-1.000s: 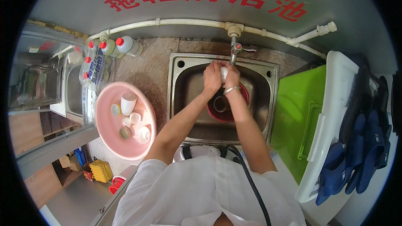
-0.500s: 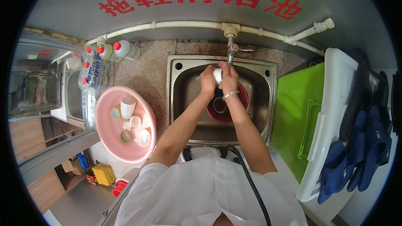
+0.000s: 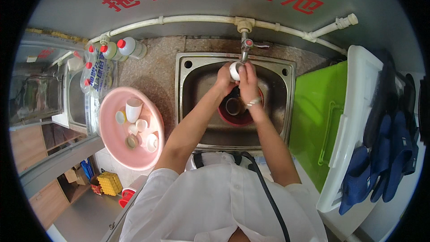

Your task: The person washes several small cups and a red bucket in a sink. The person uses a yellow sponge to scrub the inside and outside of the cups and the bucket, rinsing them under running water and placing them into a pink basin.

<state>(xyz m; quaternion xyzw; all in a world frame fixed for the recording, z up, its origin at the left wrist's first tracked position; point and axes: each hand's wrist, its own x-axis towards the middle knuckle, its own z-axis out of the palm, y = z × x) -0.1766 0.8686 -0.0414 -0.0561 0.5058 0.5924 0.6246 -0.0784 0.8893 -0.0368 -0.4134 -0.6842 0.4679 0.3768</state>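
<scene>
Both hands are at a small white cup [image 3: 235, 71] beneath the tap [image 3: 245, 51]. My left hand [image 3: 224, 79] grips the cup from the left, its fingers curled round it. From the other side, my right hand [image 3: 248, 79] closes on the same cup, thumb near the rim. Part of the cup's round opening shows; the rest is covered by fingers. Below the hands, a dark red basin [image 3: 237, 120] stands in the steel sink [image 3: 271, 89]. Another cup-like vessel [image 3: 234, 106] sits in that basin, partly shaded. Whether water runs from the tap is unclear.
Left of the sink is a pink basin [image 3: 106, 139] holding several white cups [image 3: 133, 110]. Capped bottles [image 3: 132, 48] stand behind it. On the right, a green-and-white bin [image 3: 317, 107] leans close to the sink, with dark blue slippers [image 3: 381, 152] beside it.
The cup has been turned, so more of its opening now shows. Both hands remain on it under the tap. The whole view has shifted slightly.
</scene>
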